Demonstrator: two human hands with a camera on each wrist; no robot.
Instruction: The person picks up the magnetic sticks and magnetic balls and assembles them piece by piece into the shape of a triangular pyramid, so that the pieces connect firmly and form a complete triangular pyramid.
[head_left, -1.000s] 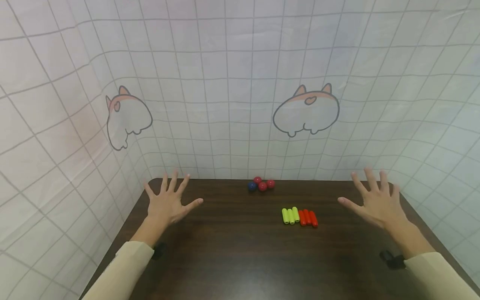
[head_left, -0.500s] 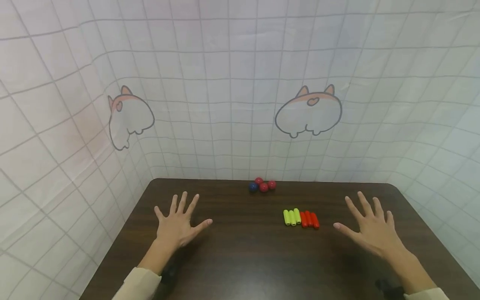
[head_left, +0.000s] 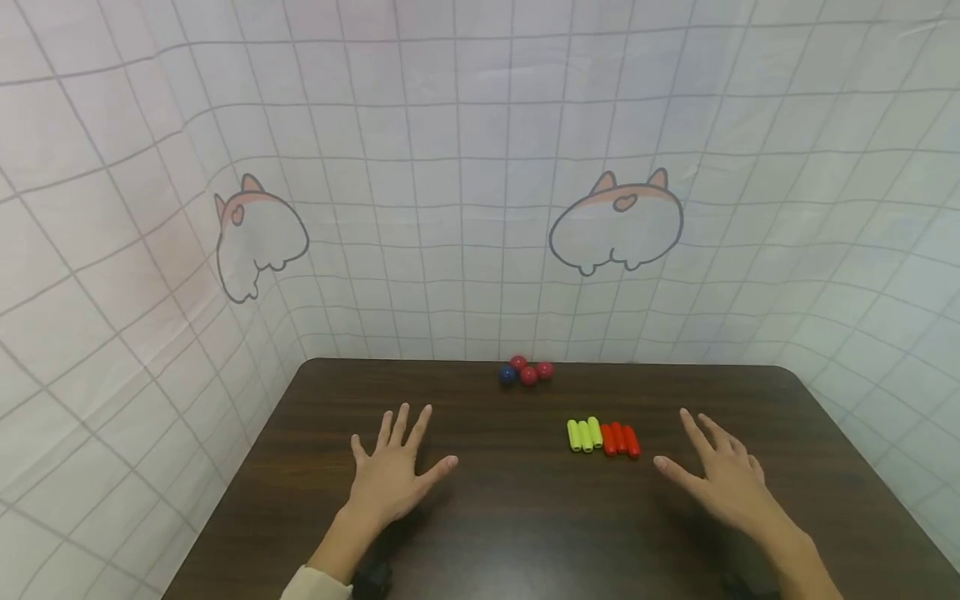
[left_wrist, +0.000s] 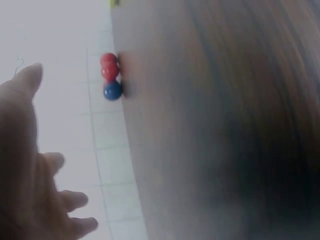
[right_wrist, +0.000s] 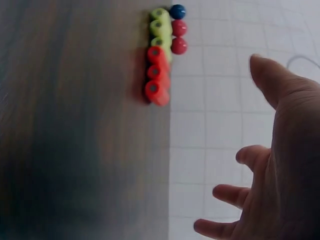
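My left hand hangs over the left half of the table, fingers spread and holding nothing. On the other side, my right hand is also spread and holds nothing; its thumb tip is close to the red tubes. Three red tubes lie side by side, right beside three yellow-green tubes. Farther back, near the table's rear edge, sit three red balls and one dark blue ball in a cluster. The right wrist view shows the open ends of the tubes facing the camera.
The dark wood-grain table has rounded far corners. A white grid-patterned curtain with cartoon corgi prints stands behind it and along both sides. A dark wrist device sits under the left wrist.
Both hands have come lower and moved inward, toward the middle of the table. The right fingers have drawn closer together. The tubes and balls lie where they were.
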